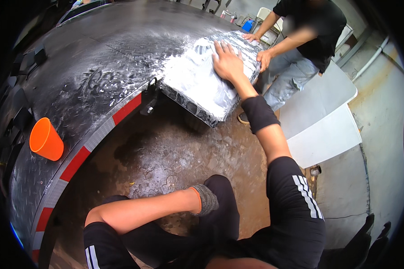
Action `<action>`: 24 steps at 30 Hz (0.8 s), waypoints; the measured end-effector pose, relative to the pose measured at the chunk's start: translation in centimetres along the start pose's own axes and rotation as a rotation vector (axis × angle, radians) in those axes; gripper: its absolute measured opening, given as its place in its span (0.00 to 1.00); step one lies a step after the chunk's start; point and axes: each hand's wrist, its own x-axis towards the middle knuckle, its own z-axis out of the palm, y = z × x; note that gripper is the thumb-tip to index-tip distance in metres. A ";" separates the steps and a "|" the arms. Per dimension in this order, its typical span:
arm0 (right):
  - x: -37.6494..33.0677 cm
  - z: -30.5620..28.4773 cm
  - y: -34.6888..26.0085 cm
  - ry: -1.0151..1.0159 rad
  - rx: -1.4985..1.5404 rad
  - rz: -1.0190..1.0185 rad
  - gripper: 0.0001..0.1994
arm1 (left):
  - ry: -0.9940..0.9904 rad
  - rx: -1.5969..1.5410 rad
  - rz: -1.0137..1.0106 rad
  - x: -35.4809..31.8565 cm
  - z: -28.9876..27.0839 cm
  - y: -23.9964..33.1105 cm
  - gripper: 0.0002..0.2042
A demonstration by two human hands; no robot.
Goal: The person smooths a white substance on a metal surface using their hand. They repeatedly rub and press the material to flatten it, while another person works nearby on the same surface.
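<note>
My right hand lies bare, fingers spread, on a thick slab-like panel with dark sides. A white, smeared coating covers most of its top; I cannot tell whether it is foam or paste. The panel's near corner juts out past the edge of a dark, tread-patterned metal platform. My left hand, in a grey knitted glove with an orange cuff, rests by my knee, its fingers hidden. Another person in a black shirt touches the panel's far right side with both hands.
An orange cup stands on the platform at the left. Red and silver reflective strips line its curved-looking edge. Below is a wet brown floor. White boards lean at the right, near a grey wall.
</note>
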 end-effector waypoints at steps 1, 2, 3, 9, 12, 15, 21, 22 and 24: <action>0.4 0.0 -0.7 -0.004 0.021 0.026 0.29 | 0.020 -0.017 0.012 0.4 0.3 0.2 0.13; 0.2 0.6 -1.0 -0.014 0.043 0.053 0.29 | -0.015 -0.016 0.021 0.7 0.0 0.6 0.14; -1.0 1.3 -1.2 0.042 0.015 -0.004 0.29 | -0.048 -0.013 0.032 1.2 -0.4 1.2 0.16; -6.9 0.2 -2.2 0.038 0.084 -0.169 0.28 | -0.189 -0.001 -0.013 1.8 -0.8 0.9 0.20; -4.6 -2.9 -3.0 -0.166 0.119 -0.048 0.28 | -0.009 0.007 -0.017 2.0 2.3 -0.7 0.14; -3.2 -1.6 -3.3 -0.064 0.094 0.014 0.27 | 0.095 -0.023 -0.015 2.3 1.5 0.0 0.11; -2.0 0.0 -2.7 -0.028 0.046 -0.012 0.31 | -0.085 0.027 -0.081 2.1 -1.0 1.5 0.15; -2.0 -0.3 -2.5 -0.037 0.007 0.001 0.33 | -0.077 0.037 -0.106 2.1 -1.6 1.3 0.14; -1.6 0.3 -1.8 0.019 0.015 0.037 0.32 | -0.105 0.043 -0.147 2.4 -2.6 1.6 0.14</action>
